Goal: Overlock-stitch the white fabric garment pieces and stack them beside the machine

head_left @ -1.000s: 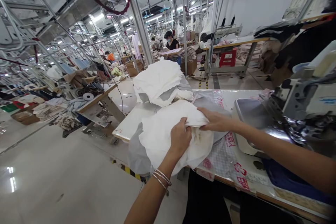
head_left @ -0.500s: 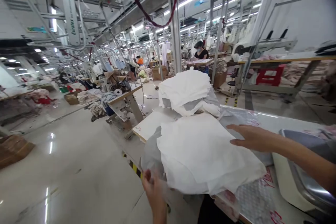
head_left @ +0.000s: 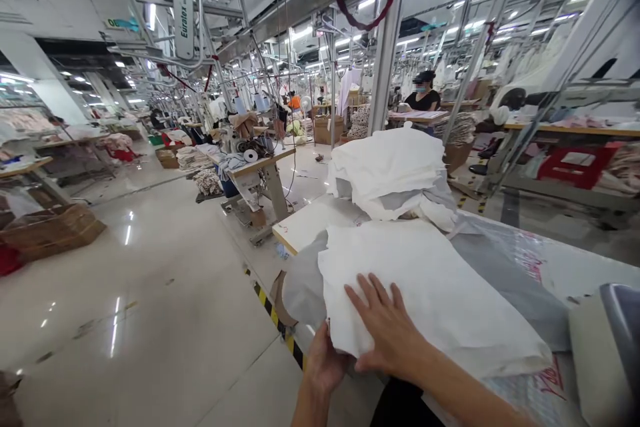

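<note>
A stack of white fabric pieces [head_left: 425, 280] lies on the near part of the table, its left edge over a grey sheet [head_left: 303, 283]. My right hand [head_left: 387, 330] rests flat on top of this stack, fingers spread. At the stack's near left corner, my left hand [head_left: 324, 363] is closed around the fabric edge, thumb up; its other fingers are partly hidden beneath. Farther back sits a second, taller heap of white fabric [head_left: 390, 163], with grey layers showing between.
A scale-like device with a metal top [head_left: 607, 347] stands at the right on the table. Beyond the left side are a sewing table [head_left: 265, 163] and a cardboard box [head_left: 55, 233] on the floor. A co-worker [head_left: 424, 97] sits in the background.
My right hand has come left and down from beyond the stack's right side onto its top. My left hand has closed at the near left corner. The view has turned slightly left.
</note>
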Demonstrator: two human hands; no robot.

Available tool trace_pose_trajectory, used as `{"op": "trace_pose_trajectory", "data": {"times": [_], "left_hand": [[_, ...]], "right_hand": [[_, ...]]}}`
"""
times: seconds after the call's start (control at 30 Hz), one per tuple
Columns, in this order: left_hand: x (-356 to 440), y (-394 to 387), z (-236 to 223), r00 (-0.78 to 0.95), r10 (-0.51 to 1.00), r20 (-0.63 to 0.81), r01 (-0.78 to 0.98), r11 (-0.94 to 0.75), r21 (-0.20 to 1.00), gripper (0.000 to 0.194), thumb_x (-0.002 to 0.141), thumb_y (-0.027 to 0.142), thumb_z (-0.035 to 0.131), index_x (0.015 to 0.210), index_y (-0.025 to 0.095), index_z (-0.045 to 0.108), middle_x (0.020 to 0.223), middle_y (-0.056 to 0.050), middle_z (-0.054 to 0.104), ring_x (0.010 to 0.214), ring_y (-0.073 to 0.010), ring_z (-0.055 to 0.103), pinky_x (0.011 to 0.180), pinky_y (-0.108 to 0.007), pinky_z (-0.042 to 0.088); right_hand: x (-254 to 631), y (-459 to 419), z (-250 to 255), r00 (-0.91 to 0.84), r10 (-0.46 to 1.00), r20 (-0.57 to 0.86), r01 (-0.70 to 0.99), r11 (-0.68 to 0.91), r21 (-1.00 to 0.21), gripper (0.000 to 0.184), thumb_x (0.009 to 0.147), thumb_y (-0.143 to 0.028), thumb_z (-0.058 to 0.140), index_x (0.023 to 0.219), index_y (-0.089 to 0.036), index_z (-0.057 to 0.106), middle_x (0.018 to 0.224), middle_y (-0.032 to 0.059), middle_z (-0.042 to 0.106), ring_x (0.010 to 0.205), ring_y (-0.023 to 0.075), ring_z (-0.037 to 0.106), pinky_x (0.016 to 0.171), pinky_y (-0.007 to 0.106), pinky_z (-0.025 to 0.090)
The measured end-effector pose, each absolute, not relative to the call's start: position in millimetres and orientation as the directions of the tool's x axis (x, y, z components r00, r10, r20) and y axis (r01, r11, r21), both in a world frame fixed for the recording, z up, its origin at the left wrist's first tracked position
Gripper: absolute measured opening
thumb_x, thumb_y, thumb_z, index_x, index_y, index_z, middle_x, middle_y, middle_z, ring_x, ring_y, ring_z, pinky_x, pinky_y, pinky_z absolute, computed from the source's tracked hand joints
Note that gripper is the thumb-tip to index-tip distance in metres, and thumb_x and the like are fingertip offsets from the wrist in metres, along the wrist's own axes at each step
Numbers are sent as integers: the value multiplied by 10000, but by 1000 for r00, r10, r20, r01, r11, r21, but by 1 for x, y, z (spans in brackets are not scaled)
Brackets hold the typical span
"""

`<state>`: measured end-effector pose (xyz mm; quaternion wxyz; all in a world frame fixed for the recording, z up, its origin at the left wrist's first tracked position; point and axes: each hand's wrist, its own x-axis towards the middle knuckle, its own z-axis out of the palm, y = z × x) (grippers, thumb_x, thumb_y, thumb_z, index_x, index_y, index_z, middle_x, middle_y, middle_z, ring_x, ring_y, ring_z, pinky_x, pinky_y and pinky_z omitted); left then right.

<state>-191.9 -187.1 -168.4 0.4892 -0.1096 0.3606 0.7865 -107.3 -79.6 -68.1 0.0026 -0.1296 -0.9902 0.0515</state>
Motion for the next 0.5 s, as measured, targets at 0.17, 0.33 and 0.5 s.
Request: {"op": "trace_pose_trajectory", "data": {"times": [0.17,0.33,0.5], "left_hand": [[-195,-192,-155,-516,663,-542,-845,-290,450,455,735,291,709,1167,167,637,934,-65,739,869,-249,679,790,-342,522],[-194,-196,-139,-537,650,-538,-839,-341,424,458,816,423,651,1208,188,617,1064,-48,720,912,-218,675,800,-309,524],[-191,-192,-133,-523,678,-517,-850,-372,373,479,840,478,622,1211,175,614,1147,-67,695,986,-234,665,831,-327,526]], "right_hand": [[-99,-80,-88,-974,211,87,206,976,-66,917,677,-329,793,1476,-170,372,1534,207,251,1411,423,191,1090,665,143],[-90,-65,-86,-987,142,80,136,988,-74,895,658,-346,805,1450,-198,416,1529,160,300,1407,381,244,1101,614,224],[-93,-66,-84,-984,153,94,147,986,-77,648,812,-418,660,1394,-188,491,1493,170,372,1376,382,316,1052,639,286]]}}
